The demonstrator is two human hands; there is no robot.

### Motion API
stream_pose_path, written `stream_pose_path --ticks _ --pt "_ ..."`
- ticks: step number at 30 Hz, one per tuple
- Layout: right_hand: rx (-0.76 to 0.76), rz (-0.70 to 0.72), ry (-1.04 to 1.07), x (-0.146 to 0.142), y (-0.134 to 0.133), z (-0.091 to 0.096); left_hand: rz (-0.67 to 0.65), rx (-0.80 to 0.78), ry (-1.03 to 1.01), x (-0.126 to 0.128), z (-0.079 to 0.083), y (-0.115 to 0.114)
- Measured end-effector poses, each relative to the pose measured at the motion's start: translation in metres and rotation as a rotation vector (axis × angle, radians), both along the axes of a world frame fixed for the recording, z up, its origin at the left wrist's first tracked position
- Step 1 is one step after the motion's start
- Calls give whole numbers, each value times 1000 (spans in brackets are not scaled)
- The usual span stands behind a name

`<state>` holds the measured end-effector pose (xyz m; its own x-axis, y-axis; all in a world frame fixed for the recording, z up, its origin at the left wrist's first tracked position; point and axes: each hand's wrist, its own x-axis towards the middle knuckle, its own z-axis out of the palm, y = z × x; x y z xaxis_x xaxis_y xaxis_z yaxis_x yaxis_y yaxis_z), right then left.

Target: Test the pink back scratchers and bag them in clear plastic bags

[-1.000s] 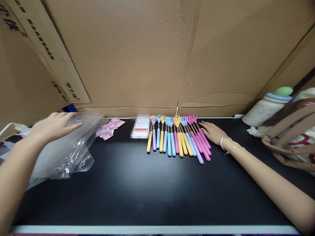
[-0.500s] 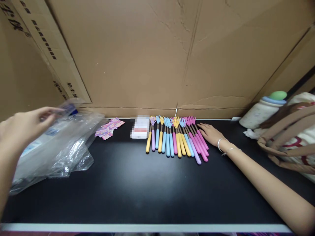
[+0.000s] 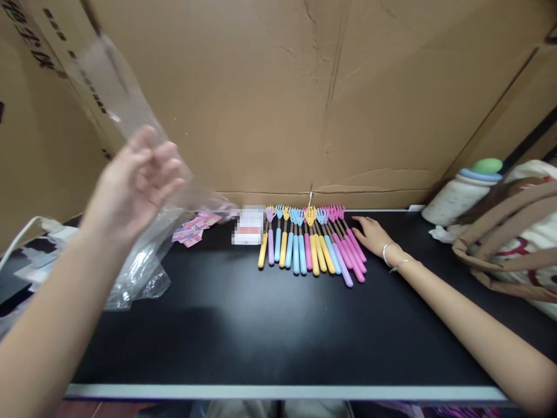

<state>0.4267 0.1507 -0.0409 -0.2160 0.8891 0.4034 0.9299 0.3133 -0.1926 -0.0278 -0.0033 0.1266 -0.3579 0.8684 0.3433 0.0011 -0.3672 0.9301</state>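
My left hand (image 3: pixel 134 183) is raised above the black table (image 3: pixel 243 331), fingers pinched on a clear plastic bag (image 3: pixel 108 93) that streams up and left, blurred by motion. More clear bags (image 3: pixel 139 267) lie in a pile below it. My right hand (image 3: pixel 372 232) rests flat on the table, fingers stretched out, touching the pink end of a row of several coloured back scratchers (image 3: pixel 311 244) with yellow, blue, purple and pink handles.
Cardboard sheets (image 3: pixel 304 98) wall in the back and left. Small pink cards (image 3: pixel 194 229) and a white packet (image 3: pixel 249 225) lie near the back edge. A white bottle with a green lid (image 3: pixel 461 194) and a brown-strapped bag (image 3: pixel 509 238) stand at the right.
My left hand has lifted one clear bag off the pile, swinging up and to the right. My right hand has stayed beside the scratchers.
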Motion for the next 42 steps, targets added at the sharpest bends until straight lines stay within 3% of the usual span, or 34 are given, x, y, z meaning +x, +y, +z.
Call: stream_pose_path --ticks 3,6,9,11,14,18,21,29,34,42 --pt "67 -33 119 -4 -10 11 -144 -118 -292 35 -27 8" --pt "132 1 234 -16 -25 25 -222 -193 -381 53 -54 13" --pt "146 137 347 -44 -48 40 -262 -224 -423 62 -69 9" --pt "59 365 575 -68 -67 46 -286 -219 -442 68 -72 3" --pt "-168 633 601 -102 -99 50 -343 -208 -402 76 -73 -9" --pt "-384 811 404 -126 -131 47 -424 -159 -197 85 -77 -20" --pt "-453 883 393 -132 -142 44 -475 -118 -108 89 -81 -24" --pt "-463 947 632 -140 -144 36 -606 -34 78 99 -85 -36" --pt "-622 969 665 -140 -147 44 -517 -32 74 90 -80 -29" --pt "-820 773 901 -135 -138 45 -334 -78 -147 56 -69 -5"
